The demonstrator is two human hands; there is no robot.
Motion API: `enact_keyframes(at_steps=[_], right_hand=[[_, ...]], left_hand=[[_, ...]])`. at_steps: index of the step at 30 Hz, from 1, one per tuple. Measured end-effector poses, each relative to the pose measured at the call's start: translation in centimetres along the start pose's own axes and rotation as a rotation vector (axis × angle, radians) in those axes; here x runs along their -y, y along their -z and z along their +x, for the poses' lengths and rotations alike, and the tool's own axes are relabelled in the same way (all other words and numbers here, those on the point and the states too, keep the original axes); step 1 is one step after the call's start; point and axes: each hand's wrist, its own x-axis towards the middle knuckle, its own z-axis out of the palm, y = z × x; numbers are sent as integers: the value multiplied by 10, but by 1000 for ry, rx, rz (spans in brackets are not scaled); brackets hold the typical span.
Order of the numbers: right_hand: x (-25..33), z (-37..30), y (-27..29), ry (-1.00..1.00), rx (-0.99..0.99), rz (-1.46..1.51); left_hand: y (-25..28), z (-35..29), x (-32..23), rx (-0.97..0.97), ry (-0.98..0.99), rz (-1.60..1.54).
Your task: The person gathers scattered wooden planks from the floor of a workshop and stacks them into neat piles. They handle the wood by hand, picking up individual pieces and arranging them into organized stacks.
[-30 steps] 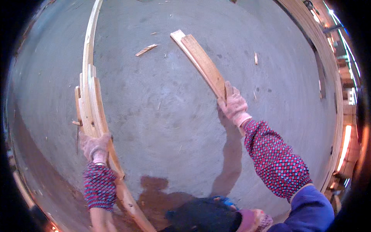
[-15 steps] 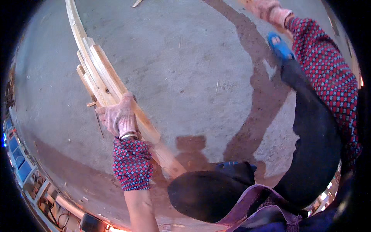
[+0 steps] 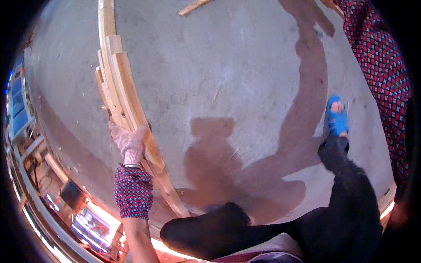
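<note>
My left hand (image 3: 130,139), in a pale pink knit glove, is closed around a bundle of long wooden strips (image 3: 127,87). The strips differ in length and overlap. They slant from the top edge down toward my dark-trousered knee. My right arm, in a red and blue patterned sleeve (image 3: 379,65), stretches up along the right side to the top edge. The right hand lies beyond the picture. A sliver of wood (image 3: 337,9) shows beside that sleeve's end.
Grey concrete floor (image 3: 245,57) carries small wood splinters and my shadow. Another wooden piece (image 3: 195,6) lies at the top. My foot in a blue sandal (image 3: 337,116) is at the right. Metal framing (image 3: 33,144) and a dark box (image 3: 71,195) stand at the lower left.
The view has shifted, and the bundle now stands more upright in my left hand's grip. My right hand has passed out of the top edge. More of the floor piece at the top shows.
</note>
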Motion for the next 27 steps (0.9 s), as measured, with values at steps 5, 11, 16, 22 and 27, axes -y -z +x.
enact_keyframes(at_steps=[5, 11, 16, 22, 27], right_hand=[[-21, 98, 7, 166, 16, 20], [41, 107, 26, 251, -127, 161], [60, 104, 40, 190, -21, 149], [57, 107, 59, 197, 8, 77], [50, 104, 62, 252, -40, 10]], left_hand=[[15, -1, -35, 216, 48, -183], [32, -23, -52, 246, 258, 132], [51, -3, -77, 371, 413, 185], [83, 8, -108, 391, 375, 23], [105, 8, -107, 428, 226, 4]])
